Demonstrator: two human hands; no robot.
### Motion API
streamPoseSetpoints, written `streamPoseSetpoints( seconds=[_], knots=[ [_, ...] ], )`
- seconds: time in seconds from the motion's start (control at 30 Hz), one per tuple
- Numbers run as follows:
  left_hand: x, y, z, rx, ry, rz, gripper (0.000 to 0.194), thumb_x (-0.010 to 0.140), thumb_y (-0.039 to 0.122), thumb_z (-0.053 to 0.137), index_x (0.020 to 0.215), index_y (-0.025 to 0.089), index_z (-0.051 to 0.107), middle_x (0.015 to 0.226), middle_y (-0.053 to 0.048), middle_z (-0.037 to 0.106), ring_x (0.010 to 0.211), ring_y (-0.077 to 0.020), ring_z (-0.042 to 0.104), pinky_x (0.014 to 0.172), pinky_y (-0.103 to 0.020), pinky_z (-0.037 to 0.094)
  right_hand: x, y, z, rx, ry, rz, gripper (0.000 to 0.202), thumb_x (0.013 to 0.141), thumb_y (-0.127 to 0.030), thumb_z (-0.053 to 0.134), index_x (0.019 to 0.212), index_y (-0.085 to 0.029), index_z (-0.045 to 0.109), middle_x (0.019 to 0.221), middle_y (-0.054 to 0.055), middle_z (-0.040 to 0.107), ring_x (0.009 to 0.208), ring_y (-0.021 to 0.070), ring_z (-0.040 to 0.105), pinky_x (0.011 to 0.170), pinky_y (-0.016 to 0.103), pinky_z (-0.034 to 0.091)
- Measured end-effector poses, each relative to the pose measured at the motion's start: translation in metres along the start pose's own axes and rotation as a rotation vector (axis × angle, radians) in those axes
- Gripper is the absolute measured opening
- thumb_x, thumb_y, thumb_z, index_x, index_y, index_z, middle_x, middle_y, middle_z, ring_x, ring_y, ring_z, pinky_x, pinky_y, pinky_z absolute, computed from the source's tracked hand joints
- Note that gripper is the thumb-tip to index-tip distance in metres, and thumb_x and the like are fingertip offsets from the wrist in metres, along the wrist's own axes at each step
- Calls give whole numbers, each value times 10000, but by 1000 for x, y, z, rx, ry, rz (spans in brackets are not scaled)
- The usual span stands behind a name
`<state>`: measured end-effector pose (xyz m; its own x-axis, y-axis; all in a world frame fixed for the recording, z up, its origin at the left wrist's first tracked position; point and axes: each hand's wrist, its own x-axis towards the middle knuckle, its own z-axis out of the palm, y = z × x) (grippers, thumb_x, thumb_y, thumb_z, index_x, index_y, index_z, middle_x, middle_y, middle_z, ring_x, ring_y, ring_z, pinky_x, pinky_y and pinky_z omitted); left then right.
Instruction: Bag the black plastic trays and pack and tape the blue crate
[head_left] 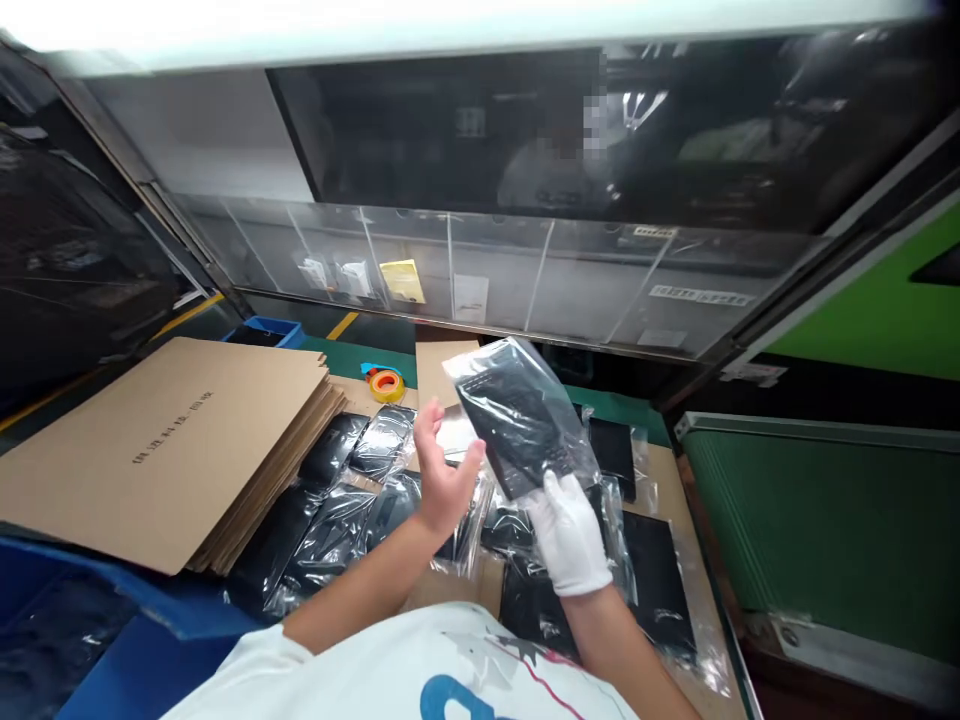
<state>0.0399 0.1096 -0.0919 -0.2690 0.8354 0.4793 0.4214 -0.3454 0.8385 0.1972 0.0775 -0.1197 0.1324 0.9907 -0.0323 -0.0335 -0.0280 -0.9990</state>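
Observation:
Wearing a white glove, my right hand (568,535) grips the lower edge of a clear plastic bag with a flat black panel (514,425) inside. The bagged panel is tilted and held up above the table. My bare left hand (446,475) is just left of it, thumb and fingers apart, with nothing in its grasp. Under both hands lie several more black panels in clear bags (337,525), spread over cardboard. Another bagged black panel (660,580) rests to the right of my gloved hand.
A stack of flat brown cardboard (172,440) with printed characters stands at the left. Below it is a blue bin (150,640). A yellow tape roll (386,385) sits at the back. Clear pockets (495,270) hang across the front, and a green conveyor belt (825,520) is at the right.

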Motion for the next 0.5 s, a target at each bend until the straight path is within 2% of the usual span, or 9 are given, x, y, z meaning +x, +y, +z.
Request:
streamPoseSetpoints(
  seconds=[0.03,0.1,0.17,0.2,0.3,0.4,0.5],
  knots=[
    [-2,1,-7,-89,-24,-152,608,886,415,529,1407,220,284,1399,-148,415,1243,-251,454,1006,-406,410,-9,-9,-2,159,19,40,309,842,-355,561,1117,-217,585,1080,56,686,864,156,683,768,290,587],
    [-6,1,-17,-256,-249,-377,517,886,475,497,1304,179,431,1197,-126,579,1033,-215,586,848,-333,491,-25,-22,-4,468,27,154,286,819,-340,614,1095,-272,583,1088,35,679,868,169,682,745,304,595],
    [-15,4,-25,-358,-466,-496,442,850,536,515,1020,139,609,897,-74,658,800,-173,617,718,-281,493,-37,-28,-3,618,12,229,265,789,-311,655,1046,-285,593,1071,22,679,882,169,675,749,305,589],
    [-20,7,-29,-381,-514,-522,433,820,556,545,873,135,635,782,-49,651,717,-154,601,677,-266,481,-43,-29,-3,644,-1,244,264,783,-301,661,1037,-286,591,1062,16,680,894,167,671,757,307,584],
    [-36,17,-42,-360,-509,-515,394,743,530,642,636,153,609,622,-4,609,615,-122,553,631,-241,451,-57,-27,-2,693,-55,264,275,774,-282,670,1036,-277,585,1066,1,676,979,170,652,832,337,560],
    [-52,23,-56,-319,-517,-492,332,738,457,667,601,157,623,609,4,611,624,-117,553,644,-233,447,-64,-23,-3,748,-76,318,244,757,-262,687,982,-250,593,1077,6,678,1055,187,629,915,374,526],
    [-69,25,-66,-379,-508,-552,312,751,418,668,590,154,626,603,4,610,610,-108,553,642,-227,454,-68,-19,-6,766,-75,417,198,740,-238,692,914,-229,599,1032,19,694,1052,195,633,924,367,522]
  ],
)
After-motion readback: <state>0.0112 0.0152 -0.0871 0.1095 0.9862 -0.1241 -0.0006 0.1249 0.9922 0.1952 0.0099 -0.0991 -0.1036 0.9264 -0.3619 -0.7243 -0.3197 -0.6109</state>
